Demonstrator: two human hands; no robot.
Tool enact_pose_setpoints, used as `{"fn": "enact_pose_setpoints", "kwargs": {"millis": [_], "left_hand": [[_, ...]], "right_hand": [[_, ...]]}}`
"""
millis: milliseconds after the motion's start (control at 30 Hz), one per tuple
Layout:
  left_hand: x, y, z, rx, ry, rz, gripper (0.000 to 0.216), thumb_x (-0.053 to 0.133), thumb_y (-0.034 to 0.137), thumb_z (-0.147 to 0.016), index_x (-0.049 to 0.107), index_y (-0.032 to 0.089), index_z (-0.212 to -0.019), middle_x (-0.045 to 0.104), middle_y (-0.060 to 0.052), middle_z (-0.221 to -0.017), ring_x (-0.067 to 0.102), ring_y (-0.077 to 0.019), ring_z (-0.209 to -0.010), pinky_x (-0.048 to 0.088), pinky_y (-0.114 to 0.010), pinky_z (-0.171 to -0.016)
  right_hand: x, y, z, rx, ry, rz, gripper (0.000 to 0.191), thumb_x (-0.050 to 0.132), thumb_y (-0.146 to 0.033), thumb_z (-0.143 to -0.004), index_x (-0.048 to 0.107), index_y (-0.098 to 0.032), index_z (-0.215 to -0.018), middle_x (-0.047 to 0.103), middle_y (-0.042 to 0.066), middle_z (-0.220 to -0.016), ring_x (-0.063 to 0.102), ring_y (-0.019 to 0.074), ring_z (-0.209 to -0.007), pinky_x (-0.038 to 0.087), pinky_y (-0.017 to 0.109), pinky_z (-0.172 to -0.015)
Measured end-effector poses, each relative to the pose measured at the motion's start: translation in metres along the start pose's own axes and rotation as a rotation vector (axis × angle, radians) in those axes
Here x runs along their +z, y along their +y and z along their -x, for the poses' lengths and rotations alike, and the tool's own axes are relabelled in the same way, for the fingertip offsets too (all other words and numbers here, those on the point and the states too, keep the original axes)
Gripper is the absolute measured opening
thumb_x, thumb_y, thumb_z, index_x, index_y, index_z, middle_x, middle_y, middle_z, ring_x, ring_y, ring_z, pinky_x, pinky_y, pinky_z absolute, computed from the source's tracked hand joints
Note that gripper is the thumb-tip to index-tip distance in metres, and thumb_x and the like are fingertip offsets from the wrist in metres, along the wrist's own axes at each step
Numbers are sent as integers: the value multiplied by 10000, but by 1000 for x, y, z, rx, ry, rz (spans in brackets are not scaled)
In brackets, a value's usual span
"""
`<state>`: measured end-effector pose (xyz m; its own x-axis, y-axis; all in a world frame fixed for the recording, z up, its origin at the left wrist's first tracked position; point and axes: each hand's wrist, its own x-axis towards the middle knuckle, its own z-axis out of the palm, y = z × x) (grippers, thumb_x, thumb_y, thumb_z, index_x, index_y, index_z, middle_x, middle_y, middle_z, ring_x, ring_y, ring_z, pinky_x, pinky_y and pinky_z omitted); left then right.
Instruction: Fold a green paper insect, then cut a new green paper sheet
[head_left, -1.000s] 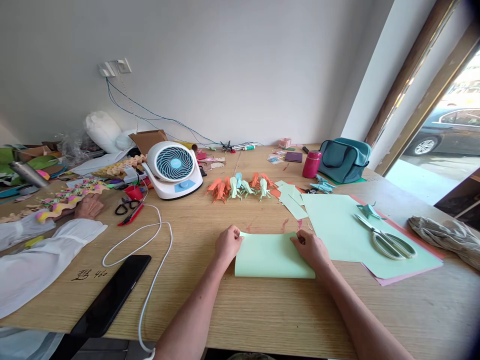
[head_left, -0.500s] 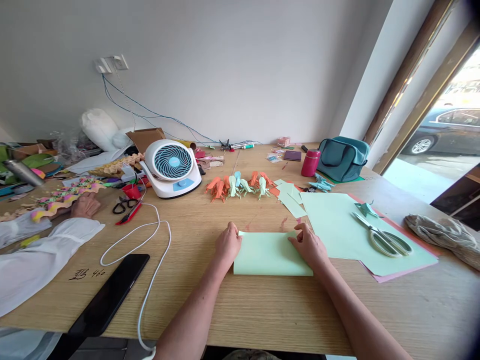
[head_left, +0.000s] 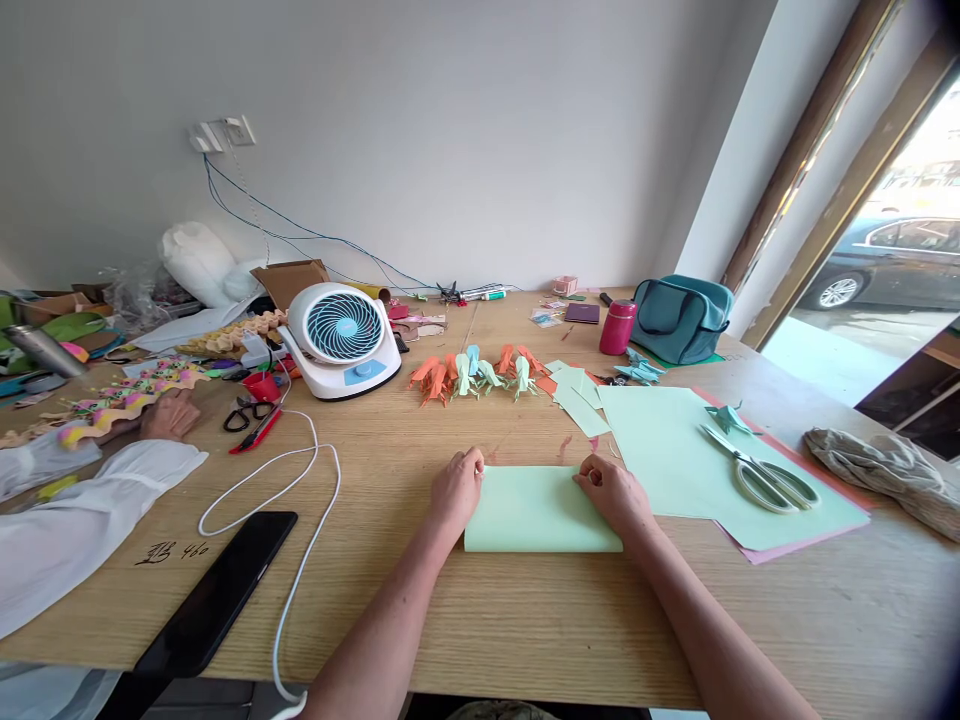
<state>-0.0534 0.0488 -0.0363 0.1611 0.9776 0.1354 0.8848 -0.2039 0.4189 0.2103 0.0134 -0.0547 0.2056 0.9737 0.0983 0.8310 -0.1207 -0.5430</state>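
A folded light green paper sheet (head_left: 541,510) lies on the wooden table (head_left: 525,620) in front of me, its fold toward me. My left hand (head_left: 456,489) pinches the far left corner of the sheet. My right hand (head_left: 611,493) pinches the far right corner. Both hands rest on the table with their fingers closed on the paper's edges.
Large green sheets on a pink one (head_left: 675,450) lie to the right with scissors (head_left: 761,470) on top. Folded paper figures (head_left: 480,372), a desk fan (head_left: 343,338), a white cable (head_left: 300,560) and a phone (head_left: 214,595) lie around. Another person's sleeve and hand (head_left: 169,415) are at left.
My hands and the folded sheet have barely shifted; the fingers adjusted slightly at the far corners. The view has drifted a little.
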Motion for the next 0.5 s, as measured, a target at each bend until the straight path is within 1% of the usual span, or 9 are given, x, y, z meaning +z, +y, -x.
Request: {"fn": "enact_pose_setpoints", "kwargs": {"millis": [233, 333, 500], "left_hand": [[-1, -5, -2, 55, -3, 41, 186, 507, 53, -832, 562, 212, -753, 588, -2, -802, 550, -140, -718, 306, -237, -600], [-2, -10, -2, 93, -10, 81, 177, 533, 55, -818, 589, 218, -776, 594, 15, -805, 556, -124, -724, 346, -215, -631], [-1, -14, 1, 114, 11, 107, 103, 572, 133, -855, 623, 219, -831, 607, 20, -835, 578, -118, -767, 391, -208, -687]], "right_hand": [[0, 0, 1, 1, -6, 6, 93, 568, -314, -815, 567, -242, -757, 622, -20, -687, 539, 151, -625, 327, 261, -574], [-1, -1, 1, -2, -4, 12, 100, 562, -314, -821, 571, -241, -753, 624, -23, -687, 537, 149, -627, 324, 261, -579], [-1, -1, 2, -4, 1, 21, 91, 564, -302, -822, 587, -238, -762, 626, -24, -703, 543, 150, -645, 323, 257, -588]]}}
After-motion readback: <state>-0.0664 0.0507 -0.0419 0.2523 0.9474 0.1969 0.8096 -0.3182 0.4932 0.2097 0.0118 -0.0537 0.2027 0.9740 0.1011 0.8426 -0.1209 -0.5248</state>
